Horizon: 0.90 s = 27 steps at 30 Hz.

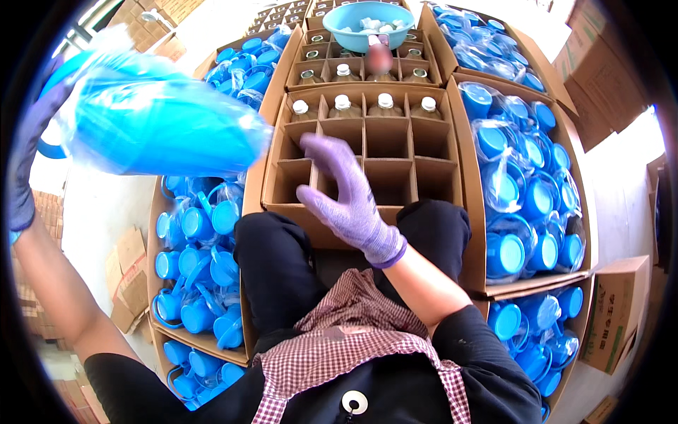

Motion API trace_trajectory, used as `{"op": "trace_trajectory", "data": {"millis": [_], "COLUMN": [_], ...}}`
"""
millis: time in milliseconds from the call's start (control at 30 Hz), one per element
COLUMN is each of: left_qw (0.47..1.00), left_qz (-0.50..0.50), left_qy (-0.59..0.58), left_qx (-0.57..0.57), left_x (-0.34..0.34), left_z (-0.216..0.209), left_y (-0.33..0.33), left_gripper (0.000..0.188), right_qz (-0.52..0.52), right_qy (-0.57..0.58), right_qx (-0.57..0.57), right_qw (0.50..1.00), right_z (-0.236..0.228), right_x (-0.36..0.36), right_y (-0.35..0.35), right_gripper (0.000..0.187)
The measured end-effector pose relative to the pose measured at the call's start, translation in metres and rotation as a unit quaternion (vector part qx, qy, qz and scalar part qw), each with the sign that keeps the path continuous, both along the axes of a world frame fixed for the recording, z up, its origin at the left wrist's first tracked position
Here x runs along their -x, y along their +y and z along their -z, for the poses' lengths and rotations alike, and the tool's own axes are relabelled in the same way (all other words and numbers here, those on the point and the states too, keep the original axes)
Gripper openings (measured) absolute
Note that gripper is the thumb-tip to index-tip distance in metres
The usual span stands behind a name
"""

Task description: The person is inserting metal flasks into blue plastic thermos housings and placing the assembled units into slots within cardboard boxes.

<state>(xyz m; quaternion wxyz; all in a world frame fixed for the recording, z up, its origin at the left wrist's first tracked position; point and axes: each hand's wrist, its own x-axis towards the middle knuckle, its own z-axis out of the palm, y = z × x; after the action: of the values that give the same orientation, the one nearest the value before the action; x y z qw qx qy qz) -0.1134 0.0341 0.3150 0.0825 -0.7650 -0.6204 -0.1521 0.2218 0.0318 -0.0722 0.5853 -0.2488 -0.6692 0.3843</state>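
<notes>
My left hand [30, 134], in a purple glove, is raised at the far left with its fingers wrapped round the end of a blue container [159, 116]. A clear plastic bag covers this container, which lies tilted in the air with its narrower end to the right. My right hand [346, 198], also gloved in purple, hovers above the near part of a divided carton [367, 90]. Its fingers and thumb are spread, holding nothing. White-capped glass bottles [385, 106] stand in the carton's far row; bare cardboard dividers [387, 152] show nearer to me.
Blue bagged containers fill cartons to the right [487, 279] and left [152, 283]. Behind, a light-blue basin [332, 20] with white caps rests on another bottle carton [291, 76]. Brown boxes [618, 311] stand at far right. My knees [272, 247] flank the near carton.
</notes>
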Motion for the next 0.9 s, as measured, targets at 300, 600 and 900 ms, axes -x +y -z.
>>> {"op": "trace_trajectory", "data": {"millis": [300,600,900], "left_qw": [0.958,0.923,0.946], "left_qz": [0.174,0.296,0.284], "left_qy": [-0.159,-0.06,-0.135], "left_qx": [0.165,0.238,0.081], "left_x": [-0.155,-0.187,-0.187], "left_z": [0.138,0.308,0.387], "left_y": [-0.042,-0.134,-0.212], "left_gripper": [0.046,0.045,0.023], "right_qz": [-0.197,-0.147,-0.222], "right_qy": [0.121,-0.029,-0.447], "right_qx": [0.161,0.445,0.207], "right_qw": [0.959,0.883,0.841], "right_z": [-0.024,0.137,-0.018], "right_x": [-0.054,-0.066,-0.149], "right_y": [-0.045,-0.154,-0.164], "right_gripper": [0.119,0.08,0.051]}}
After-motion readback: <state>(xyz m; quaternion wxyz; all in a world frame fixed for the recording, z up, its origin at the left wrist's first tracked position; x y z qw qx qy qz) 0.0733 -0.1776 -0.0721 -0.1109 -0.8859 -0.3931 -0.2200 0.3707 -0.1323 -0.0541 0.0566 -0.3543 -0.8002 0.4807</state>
